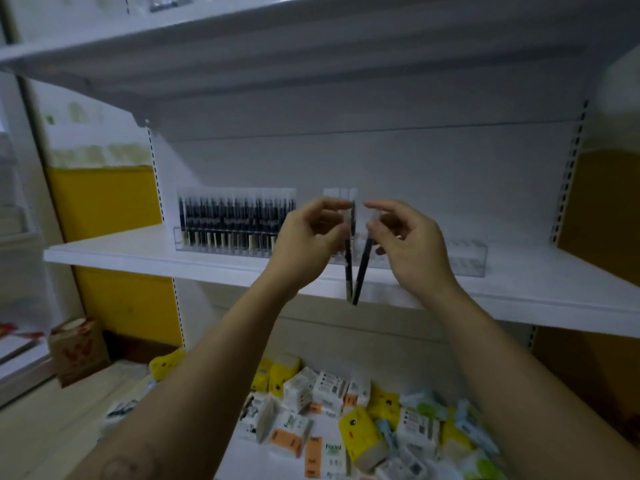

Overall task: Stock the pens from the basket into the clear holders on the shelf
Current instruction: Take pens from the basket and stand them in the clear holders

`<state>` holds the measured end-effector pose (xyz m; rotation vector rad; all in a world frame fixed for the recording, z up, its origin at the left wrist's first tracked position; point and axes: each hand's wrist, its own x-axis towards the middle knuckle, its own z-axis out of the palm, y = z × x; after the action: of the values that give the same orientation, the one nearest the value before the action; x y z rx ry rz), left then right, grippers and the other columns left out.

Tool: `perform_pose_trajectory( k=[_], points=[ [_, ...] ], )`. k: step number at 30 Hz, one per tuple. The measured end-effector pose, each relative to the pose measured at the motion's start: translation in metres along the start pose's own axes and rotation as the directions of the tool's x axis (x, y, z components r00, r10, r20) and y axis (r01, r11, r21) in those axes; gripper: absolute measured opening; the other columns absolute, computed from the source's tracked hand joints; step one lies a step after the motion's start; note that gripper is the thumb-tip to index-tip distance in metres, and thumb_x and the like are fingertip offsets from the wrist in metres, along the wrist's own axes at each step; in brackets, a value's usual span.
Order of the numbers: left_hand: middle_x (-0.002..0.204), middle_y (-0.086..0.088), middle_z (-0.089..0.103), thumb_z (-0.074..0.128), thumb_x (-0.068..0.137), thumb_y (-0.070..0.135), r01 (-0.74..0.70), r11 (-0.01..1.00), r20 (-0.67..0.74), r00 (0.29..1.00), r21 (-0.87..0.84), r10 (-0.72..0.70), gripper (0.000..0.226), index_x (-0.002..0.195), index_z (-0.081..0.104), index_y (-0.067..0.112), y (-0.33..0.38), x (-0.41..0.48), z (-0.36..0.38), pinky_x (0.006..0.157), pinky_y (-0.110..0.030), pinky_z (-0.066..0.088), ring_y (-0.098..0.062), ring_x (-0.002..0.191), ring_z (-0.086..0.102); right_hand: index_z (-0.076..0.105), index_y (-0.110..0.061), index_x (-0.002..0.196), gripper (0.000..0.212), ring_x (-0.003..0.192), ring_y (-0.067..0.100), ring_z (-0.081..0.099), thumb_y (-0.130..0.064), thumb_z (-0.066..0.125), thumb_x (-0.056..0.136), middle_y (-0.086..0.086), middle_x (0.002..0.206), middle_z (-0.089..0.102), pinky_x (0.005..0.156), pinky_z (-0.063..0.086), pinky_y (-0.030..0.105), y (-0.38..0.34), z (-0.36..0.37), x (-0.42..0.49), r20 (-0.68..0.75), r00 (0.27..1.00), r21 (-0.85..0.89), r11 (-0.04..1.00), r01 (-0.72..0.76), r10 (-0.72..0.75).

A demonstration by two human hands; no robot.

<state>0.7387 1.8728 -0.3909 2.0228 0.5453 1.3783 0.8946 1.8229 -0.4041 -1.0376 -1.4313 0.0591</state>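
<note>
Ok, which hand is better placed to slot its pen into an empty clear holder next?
Probably the right hand: it pinches a slim dark pen nearest the empty clear plastic holder. The left hand, gripping its own dark pen, sits by the holder already full of pens.

Dim, soft — edges warped, blurred

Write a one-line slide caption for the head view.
Left hand pinches an upright pen, right hand a tilted pen, before the shelf beside a clear holder full of pens; tissue packs lie below.
</note>
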Motion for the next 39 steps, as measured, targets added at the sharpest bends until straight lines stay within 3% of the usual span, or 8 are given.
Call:
perform_pose_trajectory(
  k=[7, 12, 23, 27, 32, 35, 39],
  points=[
    [0.105, 0.002, 0.066, 0.061, 0.091, 0.011, -0.026, 1.000, -0.048, 0.999, 0.000, 0.026, 0.027, 0.115, 0.061, 0.023, -0.002, 0.056, -0.009, 0.076, -0.021, 0.057, -0.009, 0.090, 0.067, 0.062, -0.023, 0.109, 0.023, 0.076, 0.015, 0.065, -0.015, 0.068, 0.088, -0.009, 0.079, 0.059, 0.072, 0.060, 0.039, 0.008, -0.005, 0.057, -0.152, 0.988, -0.008, 1.000, 0.012, -0.013],
    [0.104, 0.003, 0.066, 0.062, 0.091, 0.012, -0.035, 0.998, -0.092, 0.995, 0.052, 0.040, 0.025, 0.112, 0.062, 0.026, -0.018, 0.094, -0.014, 0.075, -0.026, 0.059, -0.009, 0.086, 0.068, 0.059, -0.024, 0.102, 0.020, 0.078, 0.017, 0.065, -0.020, 0.071, 0.086, -0.008, 0.082, 0.061, 0.072, 0.059, 0.039, 0.022, 0.005, 0.096, -0.212, 0.976, -0.060, 0.998, 0.036, -0.048],
    [0.100, 0.004, 0.067, 0.068, 0.088, 0.014, -0.099, 0.984, -0.088, 0.990, 0.147, 0.113, 0.020, 0.104, 0.062, 0.024, -0.051, 0.142, -0.009, 0.076, -0.023, 0.058, -0.005, 0.084, 0.067, 0.060, -0.021, 0.105, 0.021, 0.070, 0.003, 0.058, -0.021, 0.070, 0.087, -0.013, 0.080, 0.057, 0.064, 0.051, 0.013, 0.062, 0.031, 0.135, -0.178, 0.983, -0.193, 0.981, 0.000, -0.035],
    [0.101, 0.004, 0.067, 0.067, 0.089, 0.016, -0.083, 0.987, -0.079, 0.992, 0.140, 0.095, 0.019, 0.105, 0.061, 0.025, -0.062, 0.149, -0.011, 0.074, -0.023, 0.058, -0.006, 0.085, 0.067, 0.061, -0.023, 0.104, 0.020, 0.071, 0.002, 0.058, -0.021, 0.071, 0.086, -0.013, 0.080, 0.057, 0.065, 0.050, 0.012, 0.069, 0.032, 0.138, -0.183, 0.983, -0.209, 0.978, -0.020, -0.019],
    [0.102, 0.005, 0.066, 0.067, 0.089, 0.017, -0.061, 0.989, -0.080, 0.994, 0.133, 0.072, 0.019, 0.103, 0.060, 0.028, -0.068, 0.156, -0.013, 0.069, -0.019, 0.057, -0.004, 0.085, 0.066, 0.063, -0.023, 0.102, 0.019, 0.074, -0.002, 0.057, -0.022, 0.072, 0.085, -0.014, 0.084, 0.060, 0.063, 0.043, 0.002, 0.076, 0.039, 0.129, -0.085, 0.996, -0.283, 0.959, -0.016, -0.008],
    [0.101, 0.006, 0.065, 0.065, 0.090, 0.018, -0.048, 0.987, -0.081, 0.995, 0.156, 0.061, 0.018, 0.105, 0.059, 0.027, -0.069, 0.158, -0.012, 0.064, -0.015, 0.055, -0.004, 0.084, 0.065, 0.066, -0.022, 0.101, 0.014, 0.079, 0.004, 0.059, -0.026, 0.069, 0.088, -0.010, 0.090, 0.063, 0.065, 0.044, 0.010, 0.082, 0.041, 0.122, -0.033, 0.999, -0.410, 0.912, -0.001, -0.013],
    [0.095, 0.009, 0.064, 0.065, 0.090, 0.019, -0.055, 0.977, -0.028, 0.998, 0.205, 0.063, 0.019, 0.106, 0.060, 0.026, -0.068, 0.157, -0.011, 0.070, -0.017, 0.054, -0.002, 0.084, 0.064, 0.062, -0.026, 0.117, 0.026, 0.084, 0.009, 0.058, -0.027, 0.064, 0.091, -0.010, 0.096, 0.060, 0.074, 0.054, 0.032, 0.089, 0.042, 0.109, 0.015, 0.997, -0.497, 0.865, 0.074, -0.076]
  ],
)
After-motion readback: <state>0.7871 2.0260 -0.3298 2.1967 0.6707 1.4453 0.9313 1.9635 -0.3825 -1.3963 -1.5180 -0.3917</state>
